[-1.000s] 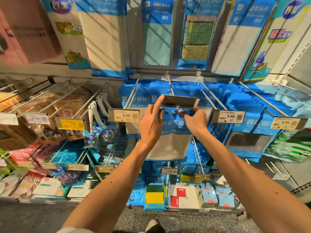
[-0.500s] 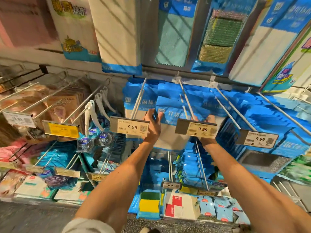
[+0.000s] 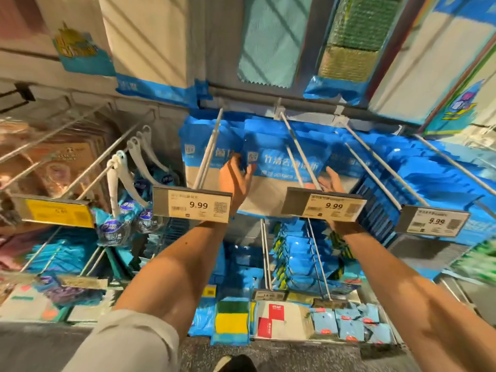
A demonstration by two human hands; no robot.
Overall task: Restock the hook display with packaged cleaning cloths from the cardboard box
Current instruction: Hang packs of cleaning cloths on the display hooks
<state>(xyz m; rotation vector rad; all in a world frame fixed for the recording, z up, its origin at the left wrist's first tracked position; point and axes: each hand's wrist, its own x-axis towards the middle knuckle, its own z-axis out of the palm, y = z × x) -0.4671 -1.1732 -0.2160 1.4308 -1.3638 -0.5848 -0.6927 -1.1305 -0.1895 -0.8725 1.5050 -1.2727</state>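
From your head camera, both of your forearms reach up and forward into the hook display. Your left grip (image 3: 234, 181) is at the left edge of the front cloth pack (image 3: 271, 189), a packet with a blue printed top and a pale cloth showing below. Its fingers (image 3: 239, 161) and thumb close on that edge, so this grip is pinching the pack. Your right grip (image 3: 329, 182) is at the pack's right edge, touching it or just beside it. The middle price tag (image 3: 334, 208) covers its lower part, so you cannot tell whether it is closed on the pack or only lying against it.

The cloth pack hangs from the metal hook rod (image 3: 294, 153), well back from the tag at the rod's tip, with more blue packs behind it. To its left, another pack (image 3: 193, 159) hangs on the neighbouring rod behind the left price tag (image 3: 197, 208), which reads 9.99. To the right, a dense row of blue packs (image 3: 429, 173) fills the next rods. Further left, white-handled brushes (image 3: 116, 181) hang from a hook. Below, the lower shelf holds a yellow and green sponge pack (image 3: 232, 318). A light sleeve (image 3: 128, 342) covers your left upper arm.
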